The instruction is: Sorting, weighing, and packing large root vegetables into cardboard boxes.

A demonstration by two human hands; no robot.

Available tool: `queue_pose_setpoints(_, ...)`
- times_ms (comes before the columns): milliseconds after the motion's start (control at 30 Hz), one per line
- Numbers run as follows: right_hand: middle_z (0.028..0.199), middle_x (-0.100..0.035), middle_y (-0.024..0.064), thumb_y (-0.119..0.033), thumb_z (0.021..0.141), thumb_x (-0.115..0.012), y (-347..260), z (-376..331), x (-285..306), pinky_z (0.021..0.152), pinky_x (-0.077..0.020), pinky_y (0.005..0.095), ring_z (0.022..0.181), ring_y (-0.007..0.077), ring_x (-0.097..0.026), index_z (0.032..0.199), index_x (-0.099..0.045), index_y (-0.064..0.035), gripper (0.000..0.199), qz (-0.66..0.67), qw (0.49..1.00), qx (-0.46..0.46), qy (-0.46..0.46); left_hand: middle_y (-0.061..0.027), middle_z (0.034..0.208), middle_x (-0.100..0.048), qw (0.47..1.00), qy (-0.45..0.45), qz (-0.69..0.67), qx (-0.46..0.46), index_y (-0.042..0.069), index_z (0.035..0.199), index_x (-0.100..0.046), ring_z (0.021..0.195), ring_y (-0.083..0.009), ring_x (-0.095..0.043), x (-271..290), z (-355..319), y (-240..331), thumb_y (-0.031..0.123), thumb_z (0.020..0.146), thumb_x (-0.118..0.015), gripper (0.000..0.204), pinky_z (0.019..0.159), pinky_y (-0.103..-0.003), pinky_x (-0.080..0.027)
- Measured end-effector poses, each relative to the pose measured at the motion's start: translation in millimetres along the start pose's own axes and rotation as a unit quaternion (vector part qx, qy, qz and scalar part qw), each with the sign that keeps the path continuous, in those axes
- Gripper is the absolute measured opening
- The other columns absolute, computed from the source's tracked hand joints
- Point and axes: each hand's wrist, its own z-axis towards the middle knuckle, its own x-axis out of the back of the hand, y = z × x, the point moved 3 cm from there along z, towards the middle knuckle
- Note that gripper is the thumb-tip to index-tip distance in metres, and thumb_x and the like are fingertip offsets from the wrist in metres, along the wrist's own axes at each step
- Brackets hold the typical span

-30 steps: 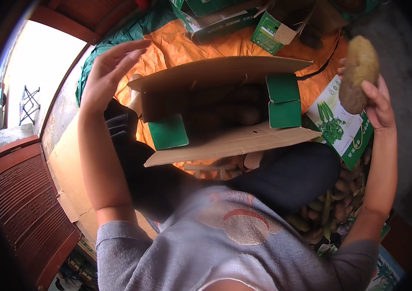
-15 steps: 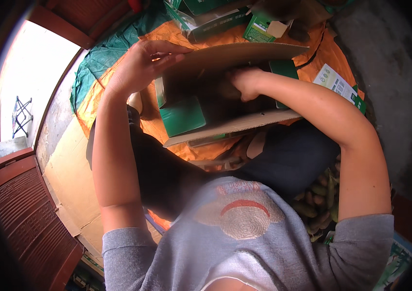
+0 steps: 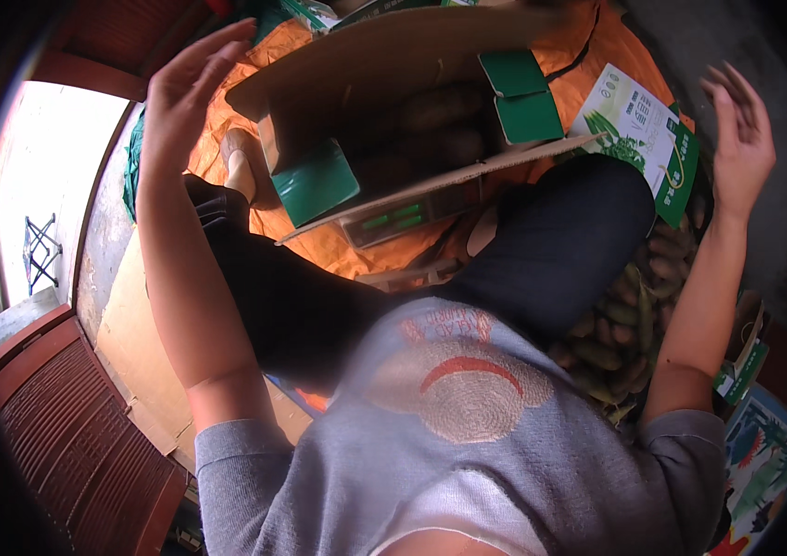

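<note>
An open cardboard box (image 3: 384, 56) with green inner flaps sits in front of me on an orange sheet (image 3: 319, 236). Brown sweet potatoes (image 3: 440, 107) lie inside it. My left hand (image 3: 180, 88) is raised beside the box's left flap, fingers spread, holding nothing. My right hand (image 3: 741, 139) hovers at the far right, fingers apart and empty, above a pile of sweet potatoes (image 3: 625, 324) beside my right leg.
A flat white-and-green printed carton (image 3: 639, 130) lies right of the box. More green cartons (image 3: 338, 11) lie at the top. A scale-like grey device (image 3: 403, 218) sits under the box. Flat cardboard (image 3: 134, 343) and red shutters (image 3: 69, 435) are at left.
My right hand carried a sweet potato into the box, left it there, and has swung back out to the right, empty. My left hand lifted slightly off the box flap.
</note>
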Motion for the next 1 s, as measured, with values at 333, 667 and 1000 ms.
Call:
queue_pose_setpoints(333, 0.116, -0.071, 0.0159, 0.002, 0.098, -0.054, 228, -386, 94, 0.094, -0.0518, 0.0340, 0.106, 0.0245, -0.068, 0.129, -0.060, 0.0045, 0.032, -0.159, 0.931, -0.325, -0.045, -0.0143, 0.116, -0.073, 0.940, 0.320, -0.111, 0.037, 0.001, 0.117, -0.071, 0.113, -0.0244, -0.069, 61, -5, -19, 0.009, 0.095, -0.071, 0.023, 0.095, -0.036, -0.060)
queue_pose_setpoints(667, 0.129, -0.064, 0.0231, -0.009, 0.094, -0.059, 194, -577, 27, 0.098, -0.0510, 0.0443, 0.117, 0.0334, -0.064, 0.147, -0.044, -0.0005, 0.055, -0.093, 0.761, -0.464, -0.443, -0.0157, 0.108, -0.071, 0.946, 0.315, 0.066, 0.044, -0.004, 0.120, -0.068, 0.112, -0.0262, -0.067, 78, -57, 10, 0.026, 0.106, -0.056, 0.035, 0.108, -0.039, -0.051)
queue_pose_setpoints(1000, 0.114, -0.069, 0.0248, -0.012, 0.091, -0.057, 230, -622, 20, 0.088, -0.0547, 0.0460, 0.106, 0.0365, -0.068, 0.115, -0.066, 0.0015, 0.029, -0.062, 0.703, -0.549, -0.448, -0.0169, 0.147, -0.053, 0.961, 0.106, 0.102, 0.236, 0.005, 0.146, -0.051, 0.136, -0.0288, -0.052, 104, -102, -84, 0.013, 0.107, -0.047, 0.040, 0.113, -0.042, -0.044)
